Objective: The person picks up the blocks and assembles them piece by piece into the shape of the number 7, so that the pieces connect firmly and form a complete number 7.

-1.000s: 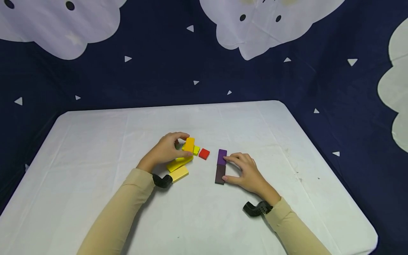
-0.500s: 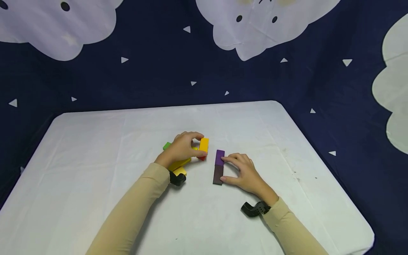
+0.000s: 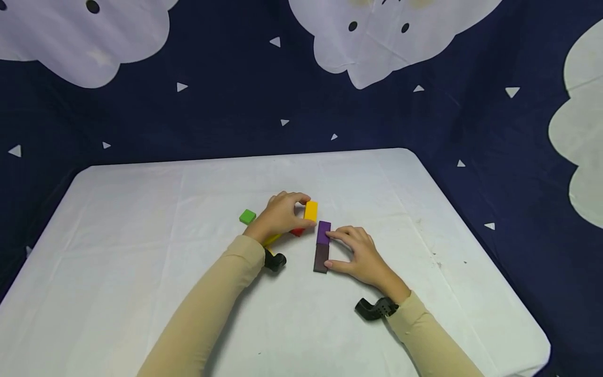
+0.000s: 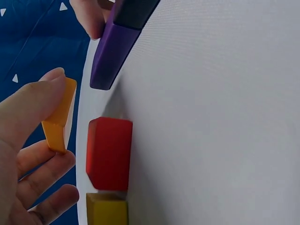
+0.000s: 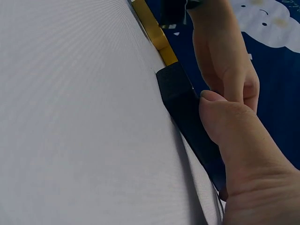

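My left hand [image 3: 283, 212] pinches an orange-yellow block [image 3: 311, 211] between thumb and fingers, just behind a purple block [image 3: 323, 232]. In the left wrist view the orange block [image 4: 60, 115] hangs clear of the table. The purple block and a dark brown block [image 3: 321, 258] lie end to end in one line. My right hand [image 3: 365, 255] touches their right side, its thumb at the brown block and a fingertip at the purple one. A red block [image 4: 110, 153] lies below the left hand, with a yellow block [image 4: 107, 209] beside it.
A green block [image 3: 247, 217] lies left of the left hand. Yellow blocks [image 3: 273, 239] are mostly hidden under the left wrist. A white cloth covers the table [image 3: 301, 324], and a dark blue curtain [image 3: 226, 115] with clouds hangs behind it.
My left hand has carried the orange-yellow block rightward over the yellow and red blocks to near the purple one. The right hand stays at the purple and brown blocks.
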A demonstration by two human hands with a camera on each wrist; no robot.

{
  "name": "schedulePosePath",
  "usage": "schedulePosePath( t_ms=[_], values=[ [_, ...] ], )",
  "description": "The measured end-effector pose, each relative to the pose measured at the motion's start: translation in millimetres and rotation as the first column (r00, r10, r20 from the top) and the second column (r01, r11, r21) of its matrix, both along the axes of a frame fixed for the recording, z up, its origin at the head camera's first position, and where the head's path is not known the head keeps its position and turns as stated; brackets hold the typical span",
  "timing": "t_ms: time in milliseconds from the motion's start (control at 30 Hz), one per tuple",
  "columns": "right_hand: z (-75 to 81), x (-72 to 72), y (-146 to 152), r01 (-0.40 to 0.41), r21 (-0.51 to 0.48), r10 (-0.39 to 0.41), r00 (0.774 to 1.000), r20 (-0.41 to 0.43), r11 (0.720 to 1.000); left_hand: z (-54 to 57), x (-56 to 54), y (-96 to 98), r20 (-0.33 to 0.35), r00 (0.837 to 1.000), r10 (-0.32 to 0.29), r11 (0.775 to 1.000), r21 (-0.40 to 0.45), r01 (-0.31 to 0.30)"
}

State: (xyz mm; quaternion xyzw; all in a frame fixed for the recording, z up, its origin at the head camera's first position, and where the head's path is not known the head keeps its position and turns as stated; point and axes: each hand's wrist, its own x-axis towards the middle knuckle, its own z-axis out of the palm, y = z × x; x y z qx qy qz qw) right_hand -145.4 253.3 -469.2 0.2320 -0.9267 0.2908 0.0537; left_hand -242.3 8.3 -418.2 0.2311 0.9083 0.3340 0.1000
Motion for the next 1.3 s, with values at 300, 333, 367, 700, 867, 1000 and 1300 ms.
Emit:
schedulePosePath(
  t_ms=[300, 333, 367, 700, 867, 1000, 1300],
  values=[
    [-0.1, -0.3, 0, 0.0, 0.0, 0.0, 1.0, 0.001, 1.0, -4.4, -5.9, 15.8, -0.024, 1.0, 0.007, 0.999, -0.042, -0.008],
    [-0.2, -0.2, 0, 0.0, 0.001, 0.0, 1.0, 0.002, 1.0, -4.8, -6.2, 17.2, -0.025, 1.0, 0.006, 0.999, -0.043, -0.007],
    [-0.5, -0.2, 0, 0.001, 0.0, -0.001, 1.0, 0.004, 1.0, -5.4, -6.5, 18.7, -0.026, 1.0, 0.005, 0.999, -0.044, -0.006],
    [-1.2, -0.7, -1, 0.0, -0.005, 0.0, 1.0, -0.001, 1.0, -9.5, -10.8, 28.5, -0.006, 0.999, 0.039, 0.999, -0.018, -0.039],
    [-1.4, -1.2, -1, -0.002, -0.01, 0.002, 1.0, -0.002, 1.0, -11.0, -12.0, 30.1, 0.004, 0.999, 0.048, 0.999, -0.005, -0.048],
    [-2.1, -1.3, 0, -0.001, -0.009, 0.001, 1.0, -0.001, 1.0, -11.9, -12.7, 30.5, 0.003, 0.999, 0.051, 0.999, -0.014, -0.051],
    [-2.3, -1.7, -1, -0.002, -0.005, 0.002, 1.0, -0.006, 1.0, -10.7, -14.3, 34.4, 0.003, 0.999, 0.039, 0.998, -0.052, -0.039]
  ],
)
